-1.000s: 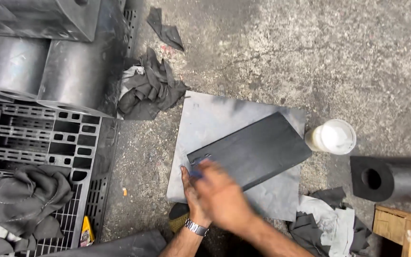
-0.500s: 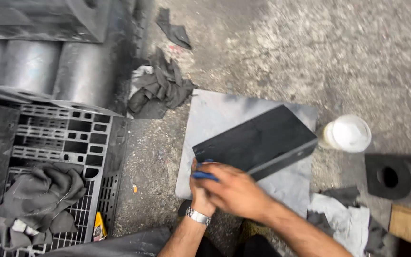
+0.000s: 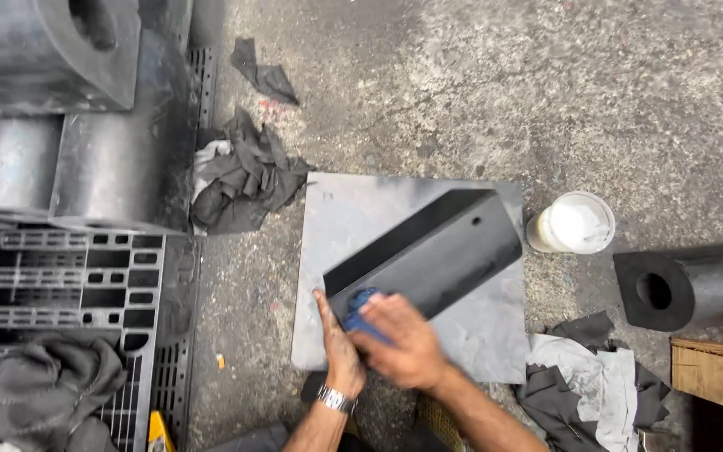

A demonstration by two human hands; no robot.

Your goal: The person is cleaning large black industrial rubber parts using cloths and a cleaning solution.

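**Two hands at the near end of a black block on a grey sheet**

At the far left, large black rubber blocks [image 3: 85,159] stand above a black plastic pallet [image 3: 77,285], and a dark grey cloth [image 3: 35,393] lies on the pallet's lower part. Next to the blocks, on the concrete floor [image 3: 546,84], there is a heap of dark rags [image 3: 248,180] and a smaller scrap [image 3: 265,75] further up.

In the middle, a flat grey sheet [image 3: 353,218] lies on the floor. On it rests a long black block [image 3: 437,255], placed diagonally, with its near end low on the left and its far end high on the right. The left hand [image 3: 336,343], with a metal wristwatch [image 3: 335,399], lies with its fingers stretched along the near end of the block. The right hand [image 3: 403,339] is just beside it, touching it, and is closed around a blue object [image 3: 360,305] pressed on the block's near end. What this blue object is, I cannot tell.

To the right of the sheet stands a white container [image 3: 575,222]. Below it lie grey and white rags [image 3: 596,377]. At the far right a black cylinder with a hole [image 3: 688,285] lies above a wooden piece [image 3: 717,377].
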